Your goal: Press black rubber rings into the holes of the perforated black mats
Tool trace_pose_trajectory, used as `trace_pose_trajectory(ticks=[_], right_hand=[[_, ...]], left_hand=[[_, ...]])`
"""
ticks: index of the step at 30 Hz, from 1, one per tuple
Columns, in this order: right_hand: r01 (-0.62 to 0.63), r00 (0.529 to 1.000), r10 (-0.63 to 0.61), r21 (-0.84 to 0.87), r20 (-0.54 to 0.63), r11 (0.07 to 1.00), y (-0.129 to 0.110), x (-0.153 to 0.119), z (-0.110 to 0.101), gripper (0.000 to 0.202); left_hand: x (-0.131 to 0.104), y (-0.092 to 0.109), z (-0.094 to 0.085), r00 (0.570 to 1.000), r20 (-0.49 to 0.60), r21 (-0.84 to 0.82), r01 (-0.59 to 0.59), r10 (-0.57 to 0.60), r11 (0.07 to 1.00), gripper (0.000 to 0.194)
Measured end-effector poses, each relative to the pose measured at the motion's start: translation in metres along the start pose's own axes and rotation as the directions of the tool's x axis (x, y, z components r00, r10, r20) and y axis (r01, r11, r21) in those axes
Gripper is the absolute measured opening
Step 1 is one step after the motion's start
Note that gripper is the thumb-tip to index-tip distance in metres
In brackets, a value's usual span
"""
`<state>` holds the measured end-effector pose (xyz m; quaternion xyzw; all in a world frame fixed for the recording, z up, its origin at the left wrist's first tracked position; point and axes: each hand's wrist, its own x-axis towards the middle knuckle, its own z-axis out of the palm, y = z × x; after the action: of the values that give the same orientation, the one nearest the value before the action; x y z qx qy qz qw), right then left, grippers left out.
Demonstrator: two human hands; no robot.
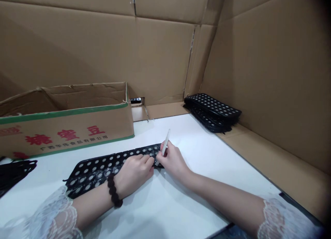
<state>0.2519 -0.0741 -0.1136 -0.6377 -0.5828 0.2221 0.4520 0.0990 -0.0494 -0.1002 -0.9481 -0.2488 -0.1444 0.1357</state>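
Two hands met at the near right end of a long black perforated plastic tray (pixel 103 166) lying on the white table (pixel 207 156): the left hand (pixel 134 173) pressed it flat, fingers closed, while the right hand (pixel 172 159) pinched a slim white pen-like tool (pixel 166 142), best kept steep and steady.

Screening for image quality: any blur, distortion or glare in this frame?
Head view: even light, soft shadows under the hands; right hand with pen and left hand on the tray are sharp; lace sleeves blur at the bottom corners; wide-angle bending and dark corners at right; no glare.
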Motion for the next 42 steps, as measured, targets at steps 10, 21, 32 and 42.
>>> trace_pose_trajectory(ticks=[10,21,32,42], right_hand=[[0.064,0.996,-0.062,-0.023,0.057,0.998,-0.002,-0.001,-0.003,0.007],[-0.019,1.0,0.021,0.172,-0.006,0.985,0.009,0.012,0.002,0.012],[-0.005,1.0,0.008,0.083,-0.026,0.997,0.01,0.013,0.005,0.011],[-0.012,0.998,0.013,0.034,-0.058,0.999,0.006,0.014,0.007,0.007]], left_hand=[[0.003,0.001,-0.003,0.969,0.052,-0.063,0.243,-0.24,0.968,0.012],[0.001,-0.006,-0.014,0.959,0.189,-0.283,0.261,-0.213,0.923,0.013],[0.011,-0.01,-0.01,0.979,0.197,0.001,-0.061,0.06,0.998,0.017],[0.015,-0.003,-0.01,0.983,0.165,0.028,0.079,-0.083,0.996,0.012]])
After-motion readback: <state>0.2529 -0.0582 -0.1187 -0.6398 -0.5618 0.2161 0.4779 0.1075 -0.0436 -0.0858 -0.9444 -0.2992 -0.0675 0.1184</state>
